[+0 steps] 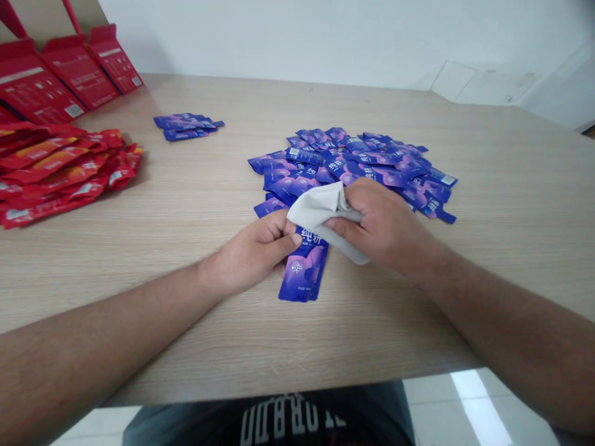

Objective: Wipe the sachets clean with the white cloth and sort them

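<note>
My left hand pinches the top of a blue-purple sachet printed with white characters, and the sachet hangs down over the table. My right hand is shut on a grey cloth, which is folded over the sachet's upper end. That upper end is hidden under the cloth and my fingers. Just beyond both hands lies a loose heap of similar blue-purple sachets, its near edge close to my right hand.
A stack of blue sachets lies on the light wood-grain table at the far left of the heap. Red sachets are piled at the left, with open red cartons beyond them. The table's near edge runs below my arms.
</note>
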Motion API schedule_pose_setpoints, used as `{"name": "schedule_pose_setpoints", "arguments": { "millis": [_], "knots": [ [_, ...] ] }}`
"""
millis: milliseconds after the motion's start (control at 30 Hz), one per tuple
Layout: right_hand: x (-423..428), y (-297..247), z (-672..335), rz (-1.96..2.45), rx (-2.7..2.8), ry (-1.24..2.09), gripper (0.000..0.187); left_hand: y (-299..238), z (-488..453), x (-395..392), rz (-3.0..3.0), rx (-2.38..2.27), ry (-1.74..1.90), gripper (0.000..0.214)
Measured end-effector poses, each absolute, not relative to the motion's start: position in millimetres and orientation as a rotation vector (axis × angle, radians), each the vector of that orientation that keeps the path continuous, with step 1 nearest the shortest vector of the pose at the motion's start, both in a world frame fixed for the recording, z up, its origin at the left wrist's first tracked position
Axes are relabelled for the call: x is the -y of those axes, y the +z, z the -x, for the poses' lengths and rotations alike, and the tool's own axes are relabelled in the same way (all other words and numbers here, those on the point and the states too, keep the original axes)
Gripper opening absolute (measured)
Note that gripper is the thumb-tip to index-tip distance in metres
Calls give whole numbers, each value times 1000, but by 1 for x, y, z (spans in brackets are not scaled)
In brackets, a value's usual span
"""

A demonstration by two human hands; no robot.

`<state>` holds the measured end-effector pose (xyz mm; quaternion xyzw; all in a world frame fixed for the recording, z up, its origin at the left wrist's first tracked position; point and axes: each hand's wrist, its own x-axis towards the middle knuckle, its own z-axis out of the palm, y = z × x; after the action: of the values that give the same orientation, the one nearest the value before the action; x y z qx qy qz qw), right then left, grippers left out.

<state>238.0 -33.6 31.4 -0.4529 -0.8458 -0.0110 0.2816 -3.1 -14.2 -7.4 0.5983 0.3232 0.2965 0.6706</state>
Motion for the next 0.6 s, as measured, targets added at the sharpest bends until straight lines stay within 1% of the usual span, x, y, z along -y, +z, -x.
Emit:
{"name": "schedule_pose_setpoints", "arguments": {
  "millis": [100,267,400,467,600],
  "knots": [
    [36,30,-236,1109,2399,46,29,-6,1,15,-1310,-751,682,23],
    [37,27,-234,1191,2310,19,30,-6,1,15,-1213,-769,711,24],
    [44,31,-229,1081,2473,118,20,-6,0,15,-1185,-738,756,32],
    [47,33,-229,1094,2485,101,17,-4,-2,16,-1149,-739,782,34],
    [51,33,-226,1157,2415,35,20,1,-6,20,-1078,-770,795,36]
  ]
}}
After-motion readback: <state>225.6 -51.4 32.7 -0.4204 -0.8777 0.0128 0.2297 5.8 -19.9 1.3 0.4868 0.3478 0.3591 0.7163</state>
